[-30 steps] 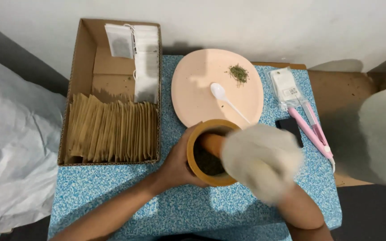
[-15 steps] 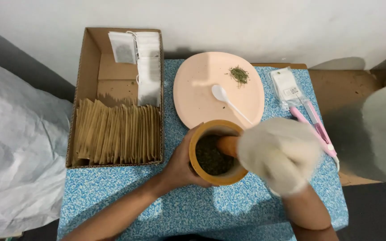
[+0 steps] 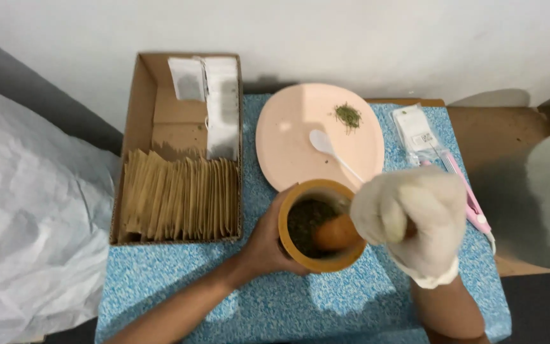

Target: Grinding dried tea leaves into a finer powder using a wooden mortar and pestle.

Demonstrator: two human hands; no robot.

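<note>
Cardboard box [image 3: 144, 134] sits at the left of the bench [image 3: 179, 280], the biggest holder here, its near half packed with a row of upright brown paper sachets [image 3: 179, 199] and its far end holding a few white filter bags [image 3: 214, 105]. Beside it lies a pale pink plate [image 3: 291, 153] carrying a small pinch of green dried herb [image 3: 348, 116] and a white spoon [image 3: 326, 148]. Nearest the person stands a tan mortar [image 3: 316, 260], dark ground herb [image 3: 303, 220] inside, touching the plate's near edge. The bare left hand [image 3: 265, 245] has its grip wrapped round the mortar's side, while the white-gloved right hand [image 3: 408, 220] is fisted tight round an orange-brown pestle [image 3: 335, 234] dipped into the bowl. The bench wears a speckled blue cover and stands against a plain white wall [image 3: 351, 38].
</note>
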